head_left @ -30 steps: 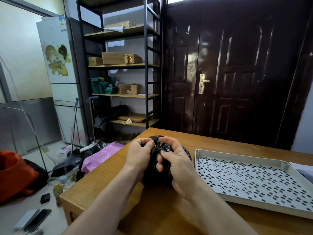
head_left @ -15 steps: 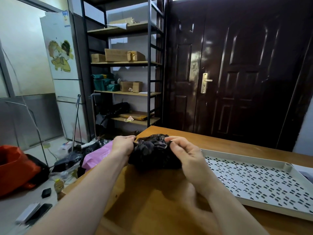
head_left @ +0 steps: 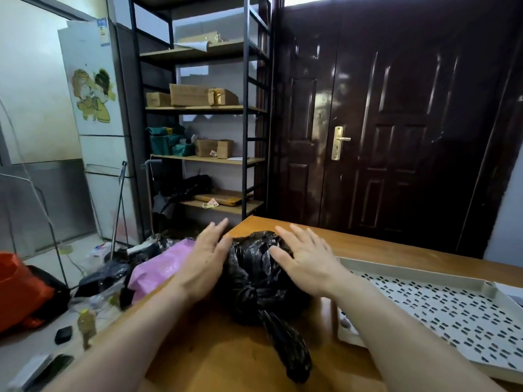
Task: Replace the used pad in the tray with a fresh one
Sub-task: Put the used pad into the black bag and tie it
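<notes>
**Head view: both hands flat on a knotted black bag, slotted tray beside it**

Head camera looks down at a wooden table (head_left: 215, 360). A black plastic bag (head_left: 254, 281), bunched and tied, sits near the table's far left corner, its twisted tail trailing toward the viewer. The left hand (head_left: 205, 258) rests against the bag's left side with fingers spread and straight — gripping nothing. The right hand (head_left: 304, 257) lies open on the bag's top right, palm down, also holding nothing.

Just right of the bag sits the tray (head_left: 418, 275), pale, with a slotted grid over it. No pad can be seen on it or under the grid; whether the bag holds the used one cannot be told.

It looks like the disposal step, with the bag tied off. The next move probably calls for clearing the bag away and finding a fresh pad — none is in clear sight, only a white edge at the far right.

On the floor to the left lie a pink bag (head_left: 158, 267) and an orange bag (head_left: 17, 292). A metal shelf unit (head_left: 246, 123) with cartons stands behind, beside a dark door (head_left: 396, 123).
</notes>
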`<state>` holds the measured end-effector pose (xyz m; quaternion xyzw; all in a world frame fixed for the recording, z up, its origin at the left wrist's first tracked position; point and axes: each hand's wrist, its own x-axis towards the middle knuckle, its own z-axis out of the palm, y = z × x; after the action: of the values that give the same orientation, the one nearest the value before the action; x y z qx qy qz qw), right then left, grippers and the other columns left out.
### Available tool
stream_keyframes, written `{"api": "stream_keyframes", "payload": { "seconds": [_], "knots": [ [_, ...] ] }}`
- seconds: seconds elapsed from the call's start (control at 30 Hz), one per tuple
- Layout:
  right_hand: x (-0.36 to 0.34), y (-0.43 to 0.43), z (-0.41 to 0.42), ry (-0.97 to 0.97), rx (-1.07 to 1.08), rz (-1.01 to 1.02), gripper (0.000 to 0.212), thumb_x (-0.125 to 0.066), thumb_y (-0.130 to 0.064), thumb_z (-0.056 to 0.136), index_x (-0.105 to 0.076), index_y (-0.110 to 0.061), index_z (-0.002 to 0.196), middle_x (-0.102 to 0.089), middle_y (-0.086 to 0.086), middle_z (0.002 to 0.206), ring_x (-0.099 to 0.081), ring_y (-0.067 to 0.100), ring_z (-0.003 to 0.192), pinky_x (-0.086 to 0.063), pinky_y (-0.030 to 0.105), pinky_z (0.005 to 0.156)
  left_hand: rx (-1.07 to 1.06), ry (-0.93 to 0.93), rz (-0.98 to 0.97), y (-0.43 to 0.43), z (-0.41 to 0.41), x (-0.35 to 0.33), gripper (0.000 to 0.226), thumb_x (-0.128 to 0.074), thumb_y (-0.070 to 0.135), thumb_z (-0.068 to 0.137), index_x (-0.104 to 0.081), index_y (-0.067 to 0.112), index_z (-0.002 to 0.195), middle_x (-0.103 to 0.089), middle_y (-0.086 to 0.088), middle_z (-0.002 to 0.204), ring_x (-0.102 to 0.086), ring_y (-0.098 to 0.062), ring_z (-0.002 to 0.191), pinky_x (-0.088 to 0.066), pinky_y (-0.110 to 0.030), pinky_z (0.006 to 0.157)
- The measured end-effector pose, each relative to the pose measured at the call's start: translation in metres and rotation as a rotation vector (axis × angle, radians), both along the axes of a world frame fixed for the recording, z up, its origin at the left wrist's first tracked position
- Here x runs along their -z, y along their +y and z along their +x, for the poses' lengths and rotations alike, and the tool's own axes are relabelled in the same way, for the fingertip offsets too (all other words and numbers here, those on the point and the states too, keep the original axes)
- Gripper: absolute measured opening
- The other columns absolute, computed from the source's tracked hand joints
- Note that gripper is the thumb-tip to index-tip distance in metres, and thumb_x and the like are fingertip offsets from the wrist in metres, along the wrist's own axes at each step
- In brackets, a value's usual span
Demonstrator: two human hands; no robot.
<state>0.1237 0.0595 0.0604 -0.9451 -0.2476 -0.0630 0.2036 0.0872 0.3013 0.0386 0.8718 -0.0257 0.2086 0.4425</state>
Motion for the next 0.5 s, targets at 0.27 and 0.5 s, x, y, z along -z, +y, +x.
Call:
{"api": "stream_keyframes", "payload": {
  "seconds": [0.27,0.5],
  "knots": [
    [0.043,0.053,0.054,0.243,0.084,-0.247,0.060,-0.023,-0.055,0.106,-0.012,-0.036,0.162,-0.008,0.003,0.173,-0.013,0.039,0.154,-0.006,0.058,0.122,0.063,0.289,0.703,-0.039,0.055,0.032,0.069,-0.003,0.046,0.104,-0.026,0.014,0.159,-0.027,-0.004,0.167,-0.016,-0.017,0.154,-0.008,-0.031,0.121],
    [0.054,0.057,0.056,0.196,0.097,-0.329,0.064,-0.027,-0.053,0.107,-0.010,-0.030,0.163,-0.010,0.006,0.172,-0.014,0.036,0.154,-0.005,0.060,0.122,-0.014,0.293,0.553,-0.048,0.058,0.037,0.049,-0.020,0.028,0.112,-0.028,0.016,0.159,-0.024,0.000,0.168,-0.013,-0.018,0.154,-0.009,-0.030,0.118]
  ]
}}
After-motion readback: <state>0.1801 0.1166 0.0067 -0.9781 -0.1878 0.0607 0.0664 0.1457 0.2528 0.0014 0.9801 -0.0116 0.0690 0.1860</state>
